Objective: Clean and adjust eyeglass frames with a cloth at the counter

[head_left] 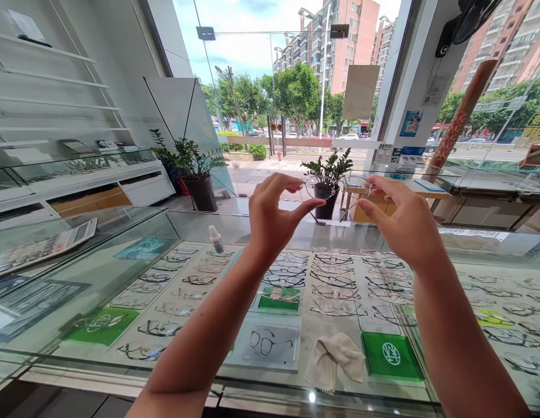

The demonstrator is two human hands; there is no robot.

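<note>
A cream cloth (334,363) lies crumpled on the glass counter (261,395). Just right of the cloth is a green card (391,355). It has a white round sign on it, but I can't tell for sure which letters are inside. Left of the cloth is a pale card (270,348) that shows dark glasses. Tiny letters run along its far edge, too small to read surely. Past the cloth, rows of glasses (333,281) lie in lines.

Farther out and left of the cloth stands a small white bottle (216,239). Its label is too small to read.

Up over the counter, past the cloth, two hands hold one pair of thin, round glasses (325,187). The left hand (278,206) pinches the left end and the right hand (400,217) pinches the right end. The hands are apart, with the clear lenses between them.

Farther past the cloth, a leafy plant (326,168) in a dark pot shows behind the glasses. Far off to the right of the cloth, a pillar has a blue poster (411,123) and a white sheet (435,90). Their words are too small to read. Farthest of all, beyond the big window, are green trees (296,93) and tall pink buildings (357,40).
</note>
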